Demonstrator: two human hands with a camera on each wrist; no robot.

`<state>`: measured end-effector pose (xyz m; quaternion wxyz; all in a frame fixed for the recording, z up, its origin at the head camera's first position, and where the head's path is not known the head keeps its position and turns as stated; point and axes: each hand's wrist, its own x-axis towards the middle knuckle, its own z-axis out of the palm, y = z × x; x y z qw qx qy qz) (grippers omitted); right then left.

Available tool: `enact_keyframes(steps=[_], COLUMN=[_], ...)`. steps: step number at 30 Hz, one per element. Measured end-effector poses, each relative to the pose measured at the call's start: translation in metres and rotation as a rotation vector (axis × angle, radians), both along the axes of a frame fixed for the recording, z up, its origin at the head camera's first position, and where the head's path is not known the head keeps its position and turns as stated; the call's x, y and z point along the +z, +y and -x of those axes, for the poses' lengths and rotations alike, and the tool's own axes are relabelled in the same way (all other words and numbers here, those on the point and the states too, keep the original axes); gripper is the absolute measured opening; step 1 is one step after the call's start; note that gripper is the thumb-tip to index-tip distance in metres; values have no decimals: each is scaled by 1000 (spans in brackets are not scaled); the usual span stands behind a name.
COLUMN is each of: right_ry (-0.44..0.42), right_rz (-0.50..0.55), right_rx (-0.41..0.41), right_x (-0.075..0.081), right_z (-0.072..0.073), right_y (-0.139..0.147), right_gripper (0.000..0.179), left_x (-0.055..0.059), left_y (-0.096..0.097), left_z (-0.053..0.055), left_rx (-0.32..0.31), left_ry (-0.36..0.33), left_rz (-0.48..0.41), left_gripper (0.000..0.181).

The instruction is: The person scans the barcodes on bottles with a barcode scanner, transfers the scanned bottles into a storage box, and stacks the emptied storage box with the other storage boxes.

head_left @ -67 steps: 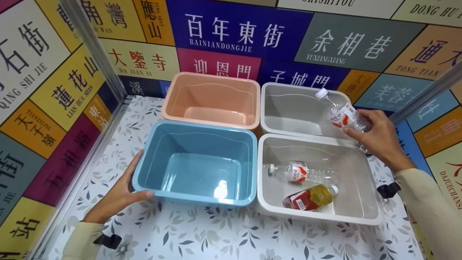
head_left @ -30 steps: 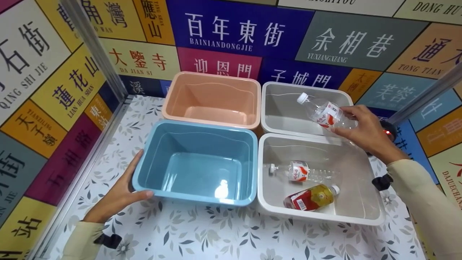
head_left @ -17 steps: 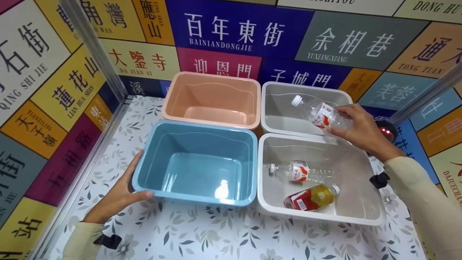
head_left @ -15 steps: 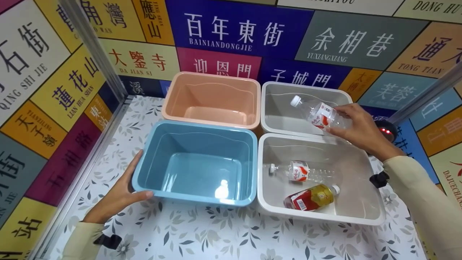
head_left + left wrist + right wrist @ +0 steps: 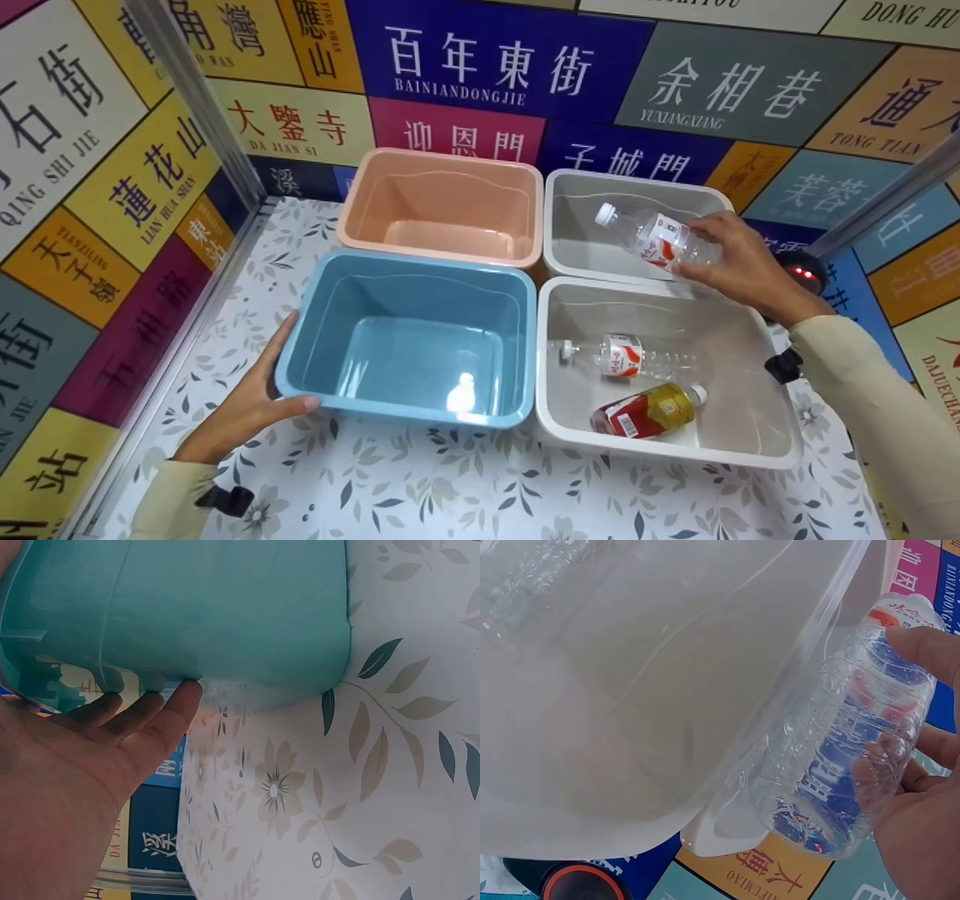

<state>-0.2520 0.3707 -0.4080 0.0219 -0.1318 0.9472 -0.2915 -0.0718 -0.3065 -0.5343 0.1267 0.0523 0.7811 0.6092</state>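
My right hand [image 5: 739, 259] grips a clear plastic water bottle [image 5: 660, 240] near its base. The bottle, with a white cap and a red-and-white label, slants over the back grey bin [image 5: 592, 225], cap to the left. In the right wrist view the thumb lies along the bottle [image 5: 840, 735] and fingers curl round the far side. My left hand [image 5: 244, 405] rests against the left front corner of the blue bin [image 5: 405, 416], thumb at the front, extended fingertips on the outer side wall. The front grey bin [image 5: 742, 367] holds another water bottle [image 5: 622, 356] and a red-and-yellow drink bottle [image 5: 649, 411], both lying down.
A peach bin [image 5: 442, 195] stands behind the blue one, so the bins form a tight block. They sit on a leaf-patterned tabletop [image 5: 450, 480], with printed sign walls [image 5: 495, 52] behind and beside. A dark round device with red lights [image 5: 802, 274] stands at the right.
My right hand has carried the water bottle leftward, from the right end of the back grey bin towards its middle, tilting it flatter. My left hand and the bins stay put.
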Motion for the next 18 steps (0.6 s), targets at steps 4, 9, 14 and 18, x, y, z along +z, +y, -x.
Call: enact_keyframes(steps=[4,9,14,18], right_ry=[8,30,30,0], right_rz=[-2,-31,-48,-52], right_rx=[23,62,102,106], right_x=[-1,-2,-1,-2], right_z=[4,10,16,20], right_y=[1,1,-2,-3], right_gripper=[70,69,67,66], left_x=[0,0,0,0], left_y=[0,-1,-1,-1], left_z=[0,1,1,0], left_rx=[2,3,0,-5], left_ry=[-6,-4,-4,-7], left_rz=[0,15,2,-12], left_gripper=[119,119,119,119])
